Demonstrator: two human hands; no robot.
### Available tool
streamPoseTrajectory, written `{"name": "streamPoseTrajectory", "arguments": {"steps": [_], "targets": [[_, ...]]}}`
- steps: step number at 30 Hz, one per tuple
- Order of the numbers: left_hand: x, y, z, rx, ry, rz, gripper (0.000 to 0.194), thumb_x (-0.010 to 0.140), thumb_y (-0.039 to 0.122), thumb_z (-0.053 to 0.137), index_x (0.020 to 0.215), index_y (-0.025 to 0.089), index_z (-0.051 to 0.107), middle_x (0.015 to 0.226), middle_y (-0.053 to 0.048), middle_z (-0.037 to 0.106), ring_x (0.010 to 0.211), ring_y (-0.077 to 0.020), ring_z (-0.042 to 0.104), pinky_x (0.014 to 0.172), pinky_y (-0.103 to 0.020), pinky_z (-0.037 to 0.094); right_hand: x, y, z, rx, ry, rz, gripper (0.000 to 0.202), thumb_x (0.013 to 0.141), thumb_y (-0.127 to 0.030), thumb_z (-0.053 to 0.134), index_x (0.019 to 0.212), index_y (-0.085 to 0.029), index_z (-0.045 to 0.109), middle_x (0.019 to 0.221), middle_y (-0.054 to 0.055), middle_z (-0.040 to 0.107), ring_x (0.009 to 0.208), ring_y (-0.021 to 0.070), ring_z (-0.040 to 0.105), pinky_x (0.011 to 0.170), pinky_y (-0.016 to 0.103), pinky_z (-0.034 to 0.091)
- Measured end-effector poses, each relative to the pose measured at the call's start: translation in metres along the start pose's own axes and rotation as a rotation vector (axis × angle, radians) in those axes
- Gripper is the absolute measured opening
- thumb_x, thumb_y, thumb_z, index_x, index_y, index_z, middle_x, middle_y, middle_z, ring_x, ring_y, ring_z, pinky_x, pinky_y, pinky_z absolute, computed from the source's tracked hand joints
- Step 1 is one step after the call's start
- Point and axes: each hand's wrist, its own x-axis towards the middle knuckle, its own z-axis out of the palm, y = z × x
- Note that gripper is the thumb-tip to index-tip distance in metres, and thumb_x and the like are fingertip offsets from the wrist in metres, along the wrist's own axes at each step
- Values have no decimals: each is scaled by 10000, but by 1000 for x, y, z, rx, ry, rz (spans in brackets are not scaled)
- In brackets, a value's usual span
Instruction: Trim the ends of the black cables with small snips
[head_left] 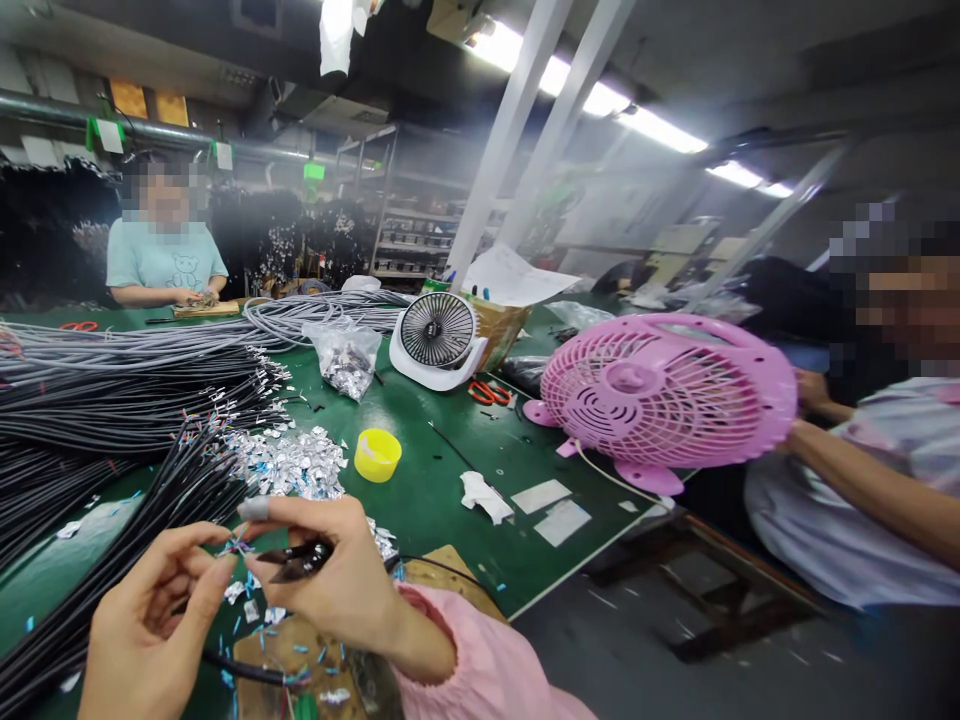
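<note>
Your left hand [161, 610] is pinched, with thumb and forefinger closed on a small cluster of thin coloured wires [240, 546] at the lower left of the view. Your right hand [345, 580], coming out of a pink sleeve [480, 655], has its fingers curled around a dark hand tool [300, 562], and its fingertips are right beside the same wires; you can't tell from here whether they touch them. A grey covering [253, 508] wraps one fingertip of that hand. Below your hands, a black cable [247, 672] with bared coloured ends lies over a worn brown board [262, 650] strewn with blue and silvery bits. To your left, black cables [135, 400] are heaped on the green table [427, 500], with grey cables [322, 320] behind them and a pile of foil scraps [289, 460] by their stripped ends. Just beyond your right hand is a yellow tub [378, 455], and farther back are a clear bag [346, 365], a white fan [439, 335] and orange-handled scissors [490, 393]. A pink fan [667, 390] stands to your right, near a seated person [870, 490]; another person in a light blue shirt [166, 255] works at the far left.
</note>
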Motion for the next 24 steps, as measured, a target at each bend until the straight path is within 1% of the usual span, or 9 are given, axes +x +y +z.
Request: {"name": "streamPoseTrajectory", "arguments": {"steps": [2,5,9,11,16,19,21,23,24], "targets": [[1,1,1,-9,-4,3,541,491,699,875,739,236,745,539,46,648,469,-100,622,453,-113,511,-1,3,-1,13,-3,-42,409,758,-224,809,1160,-159,769,967,80,815,854,208,796,775,244,646],[5,-1,0,0,-59,20,508,486,663,887,701,224,752,514,19,663,425,-119,623,394,-134,499,-3,6,-2,-21,-13,-92,398,779,-181,789,1176,-172,769,981,67,817,863,204,798,777,226,644],[6,-10,-1,-21,-34,56,447,550,622,880,748,239,760,549,30,673,458,-114,640,429,-126,513,-3,6,-2,-52,8,-137,354,802,-173,774,1156,-171,781,955,62,820,816,197,802,733,208,646],[3,-11,1,-29,-33,60,444,569,627,873,760,244,757,558,37,669,468,-107,636,440,-120,510,-2,6,-2,-47,14,-162,344,812,-175,767,1156,-165,781,953,68,820,822,200,804,744,213,646],[0,-5,1,-15,-42,-18,524,512,694,873,731,240,730,593,35,671,520,-112,634,487,-136,521,-2,6,-3,-106,13,-164,297,858,-192,719,1148,-180,780,952,57,819,819,191,799,743,232,644],[5,-8,-5,15,-153,-15,501,555,689,855,722,231,739,610,10,690,518,-125,612,475,-167,510,-4,6,-4,-199,35,-169,218,873,-212,703,1070,-191,794,855,43,808,714,173,769,639,223,615],[10,-12,-11,25,-221,-1,464,637,677,811,758,232,763,555,19,653,443,-103,520,458,-186,495,-4,5,-4,-233,27,-179,213,865,-222,708,1059,-191,791,816,34,794,646,154,733,571,209,579],[15,-13,-17,42,-268,0,441,679,668,784,774,236,780,500,34,601,408,-86,443,429,-181,458,-1,3,-6,-232,1,-195,252,847,-202,702,1085,-191,783,814,25,787,632,138,712,563,200,561],[17,-13,-20,57,-280,-3,435,680,666,784,761,239,784,501,31,602,423,-89,454,425,-175,444,2,1,-7,-239,11,-214,277,828,-171,691,1089,-188,782,817,25,784,645,137,710,582,203,564]]}}
